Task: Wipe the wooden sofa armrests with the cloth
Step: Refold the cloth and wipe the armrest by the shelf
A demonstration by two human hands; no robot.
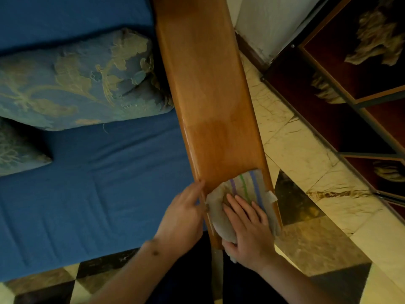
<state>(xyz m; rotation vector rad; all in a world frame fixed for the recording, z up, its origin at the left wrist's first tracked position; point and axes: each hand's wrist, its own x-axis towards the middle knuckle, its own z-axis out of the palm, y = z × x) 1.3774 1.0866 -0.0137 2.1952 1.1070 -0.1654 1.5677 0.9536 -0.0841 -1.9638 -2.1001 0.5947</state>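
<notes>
A long wooden armrest (210, 95) runs from the top of the view down to its near end at bottom centre. A pale cloth (245, 187) with purple, green and blue stripes lies on that near end. My right hand (249, 229) presses flat on the cloth with straight fingers, and its thumb wraps under the cloth at the armrest's tip. My left hand (183, 216) rests against the armrest's left edge, its fingertips touching the wood beside the cloth.
A blue seat cushion (98, 183) lies left of the armrest with two patterned pillows (76, 84) on it. Marble floor tiles (306, 150) and a dark wooden cabinet (361, 73) are to the right. Checkered tiles show along the bottom.
</notes>
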